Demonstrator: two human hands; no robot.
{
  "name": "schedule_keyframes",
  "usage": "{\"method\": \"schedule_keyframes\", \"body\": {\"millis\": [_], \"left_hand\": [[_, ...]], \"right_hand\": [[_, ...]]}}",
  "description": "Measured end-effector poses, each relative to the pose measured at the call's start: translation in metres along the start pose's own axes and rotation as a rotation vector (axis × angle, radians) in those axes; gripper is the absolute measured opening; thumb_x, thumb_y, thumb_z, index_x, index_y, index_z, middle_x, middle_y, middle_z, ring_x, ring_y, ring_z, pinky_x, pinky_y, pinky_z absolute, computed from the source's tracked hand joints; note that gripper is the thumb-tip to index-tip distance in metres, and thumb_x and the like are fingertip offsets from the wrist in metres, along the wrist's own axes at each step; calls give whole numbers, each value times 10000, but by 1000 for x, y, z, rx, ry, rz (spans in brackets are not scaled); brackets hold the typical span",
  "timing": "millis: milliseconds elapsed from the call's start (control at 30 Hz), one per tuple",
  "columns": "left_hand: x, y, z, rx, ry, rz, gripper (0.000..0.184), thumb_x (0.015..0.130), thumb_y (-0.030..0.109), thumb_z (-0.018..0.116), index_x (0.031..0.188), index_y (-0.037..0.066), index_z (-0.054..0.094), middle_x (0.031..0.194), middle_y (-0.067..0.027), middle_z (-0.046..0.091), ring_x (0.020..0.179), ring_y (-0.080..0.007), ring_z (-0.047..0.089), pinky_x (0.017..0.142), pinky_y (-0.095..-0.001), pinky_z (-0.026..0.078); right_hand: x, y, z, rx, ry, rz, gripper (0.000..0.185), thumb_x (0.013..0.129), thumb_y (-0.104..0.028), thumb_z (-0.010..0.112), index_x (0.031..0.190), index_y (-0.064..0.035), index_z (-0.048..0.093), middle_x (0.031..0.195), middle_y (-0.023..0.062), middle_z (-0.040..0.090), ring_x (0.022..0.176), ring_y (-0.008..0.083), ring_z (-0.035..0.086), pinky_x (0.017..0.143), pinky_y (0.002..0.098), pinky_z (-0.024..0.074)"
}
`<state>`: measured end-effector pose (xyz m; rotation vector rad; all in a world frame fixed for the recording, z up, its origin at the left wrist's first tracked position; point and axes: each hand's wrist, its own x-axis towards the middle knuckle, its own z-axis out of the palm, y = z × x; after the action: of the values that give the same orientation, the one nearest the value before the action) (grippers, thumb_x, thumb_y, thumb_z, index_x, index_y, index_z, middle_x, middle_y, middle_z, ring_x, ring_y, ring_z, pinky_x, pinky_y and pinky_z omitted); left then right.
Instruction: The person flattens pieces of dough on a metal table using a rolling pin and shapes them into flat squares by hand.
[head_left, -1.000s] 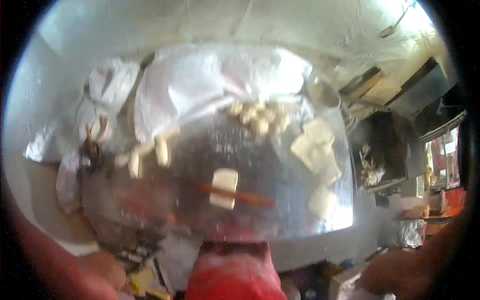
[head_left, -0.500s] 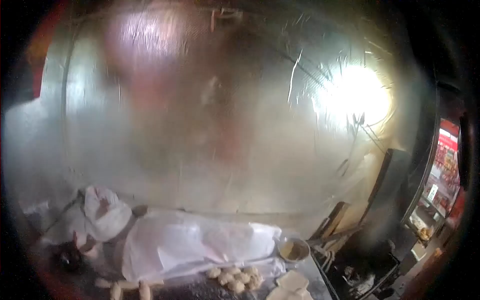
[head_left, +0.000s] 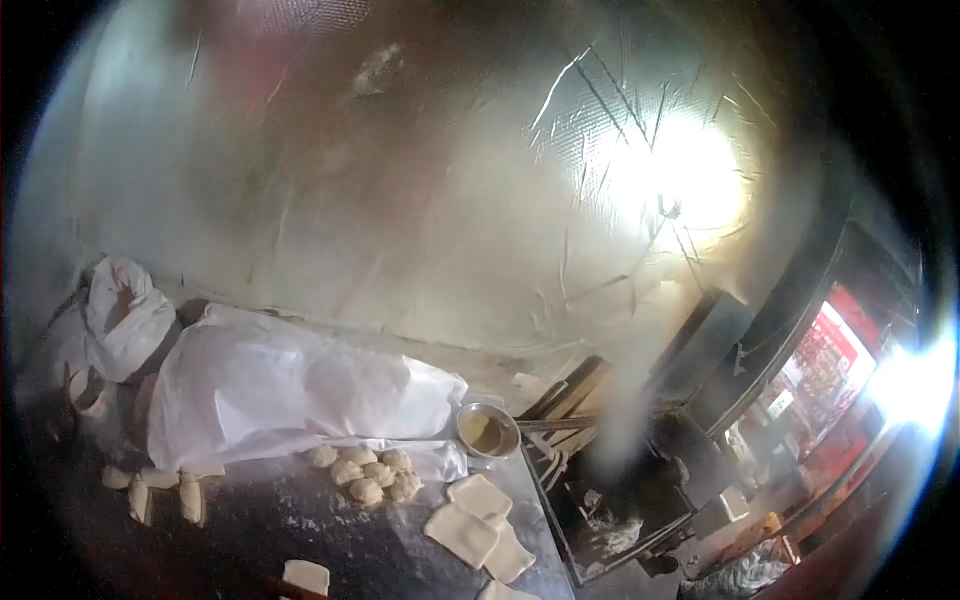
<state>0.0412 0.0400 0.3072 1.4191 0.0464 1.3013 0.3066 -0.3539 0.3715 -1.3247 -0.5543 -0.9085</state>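
Note:
Neither of my hands shows in the head view. At the bottom edge a small flat piece of dough [head_left: 306, 575] lies on the dark work table [head_left: 330, 550], with a thin reddish-brown strip across it that I cannot make out. Several flat rectangles of dough [head_left: 462, 534] overlap at the table's right side. Behind them sits a cluster of round floured dough balls [head_left: 367, 490]. Rolled dough pieces [head_left: 190, 498] lie at the left. A metal bowl [head_left: 488, 431] with something brownish inside stands at the back right corner.
White plastic sheeting [head_left: 300, 385] covers a long heap along the back. A white sack [head_left: 128, 318] stands at the far left. Right of the table edge is a dark, steaming pit-like box [head_left: 615, 500], with wooden boards [head_left: 572, 392] behind it. Foil-like sheeting [head_left: 430, 230] lines the wall.
The view has tilted down and turned right, so more of the table, the flat dough pieces and the dark box show. No object has visibly been moved.

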Motion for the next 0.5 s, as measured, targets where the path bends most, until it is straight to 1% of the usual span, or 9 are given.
{"method": "schedule_keyframes", "body": {"millis": [500], "left_hand": [[-14, 14, 1, -7, -49, -43, 622, 976, 388, 635, 1467, 11, 571, 1472, -213, 553, 1378, -395, 505, 1189, -500, 395]], "right_hand": [[1, -19, -31, -69, -4, 19, 489, 1072, -292, 503, 1445, 20, 554, 1378, 192, 638, 1241, 292, 627, 1052, 430, 517]]}}
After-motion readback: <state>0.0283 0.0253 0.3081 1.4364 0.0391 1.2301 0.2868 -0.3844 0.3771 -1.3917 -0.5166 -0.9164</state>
